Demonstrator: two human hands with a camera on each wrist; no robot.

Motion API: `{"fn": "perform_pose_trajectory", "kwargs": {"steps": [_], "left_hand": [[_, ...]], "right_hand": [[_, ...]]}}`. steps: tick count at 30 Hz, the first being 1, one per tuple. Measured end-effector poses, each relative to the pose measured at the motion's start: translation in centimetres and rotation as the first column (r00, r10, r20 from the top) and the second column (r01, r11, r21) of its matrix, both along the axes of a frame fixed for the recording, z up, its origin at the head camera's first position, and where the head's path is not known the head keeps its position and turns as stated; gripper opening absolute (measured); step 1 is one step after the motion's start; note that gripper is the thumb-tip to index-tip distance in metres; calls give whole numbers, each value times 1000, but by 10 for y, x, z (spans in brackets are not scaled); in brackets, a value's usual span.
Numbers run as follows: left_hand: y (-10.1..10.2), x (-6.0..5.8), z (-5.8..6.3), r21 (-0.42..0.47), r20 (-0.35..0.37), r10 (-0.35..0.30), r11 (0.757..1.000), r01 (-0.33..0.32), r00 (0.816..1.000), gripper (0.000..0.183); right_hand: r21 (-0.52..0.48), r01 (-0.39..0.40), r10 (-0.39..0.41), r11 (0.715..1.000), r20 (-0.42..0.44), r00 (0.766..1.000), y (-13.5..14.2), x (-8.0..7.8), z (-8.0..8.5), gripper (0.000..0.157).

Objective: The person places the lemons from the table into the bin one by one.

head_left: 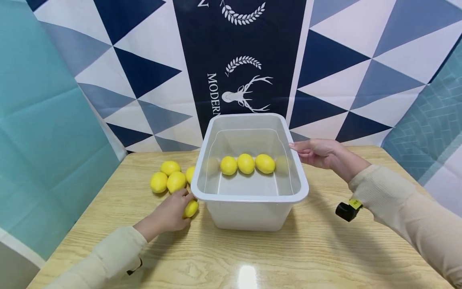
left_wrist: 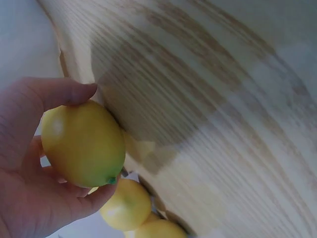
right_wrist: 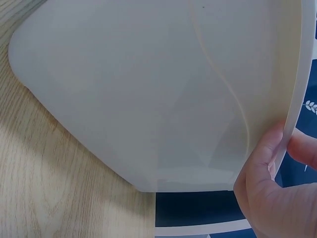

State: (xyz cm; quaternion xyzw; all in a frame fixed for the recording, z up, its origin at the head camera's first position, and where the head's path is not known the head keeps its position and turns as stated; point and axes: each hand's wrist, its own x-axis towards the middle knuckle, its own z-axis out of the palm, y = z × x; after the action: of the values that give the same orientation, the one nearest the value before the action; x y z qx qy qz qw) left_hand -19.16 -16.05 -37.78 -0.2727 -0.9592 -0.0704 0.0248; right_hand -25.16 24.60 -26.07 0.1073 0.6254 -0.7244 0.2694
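Observation:
My left hand (head_left: 173,211) grips a lemon (left_wrist: 84,144) between thumb and fingers, low beside the left wall of a white plastic bin (head_left: 249,214). In the left wrist view, the lemon's green-tinged tip points away from the palm. Just beyond that hand sits a cluster of several loose lemons (head_left: 176,182), one partly hidden by the bin. Three lemons (head_left: 246,163) lie in a row on the floor of the bin, toward its back. My right hand (head_left: 321,154) pinches the bin's right rim, its thumb and fingers on either side of the edge in the right wrist view.
Bin and loose lemons stand on a light wood-grain table (head_left: 325,249). Behind the table's far edge hangs a patterned cloth (head_left: 151,72) with triangles and a deer print. A teal cloth (head_left: 54,120) drapes along the left side.

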Motion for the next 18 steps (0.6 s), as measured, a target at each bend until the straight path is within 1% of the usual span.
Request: {"fn": "perform_pose_trajectory", "kwargs": {"steps": [3,7,10,13,15,18], "left_hand": [[-2,1,2,9,31,-23,1000,23,999,50],[-4,2,9,-9,120,-55,998,57,991,48],[-5,0,16,-24,212,-76,996,83,974,48],[-6,-2,25,-26,279,-92,994,103,956,46],[-6,-3,32,-25,310,-104,993,117,945,45],[-8,-4,41,-22,350,-109,992,125,930,44]], "right_hand": [[2,1,-1,1000,1,1000,0,0,0,6],[10,-1,1,1000,1,1000,0,0,-1,12],[19,-4,4,1000,1,1000,0,0,-1,20],[29,-14,14,999,-8,1000,0,-1,-1,27],[33,-18,19,999,-14,1000,1,-1,0,27],[31,-21,21,999,-16,1000,1,-1,0,21]]}}
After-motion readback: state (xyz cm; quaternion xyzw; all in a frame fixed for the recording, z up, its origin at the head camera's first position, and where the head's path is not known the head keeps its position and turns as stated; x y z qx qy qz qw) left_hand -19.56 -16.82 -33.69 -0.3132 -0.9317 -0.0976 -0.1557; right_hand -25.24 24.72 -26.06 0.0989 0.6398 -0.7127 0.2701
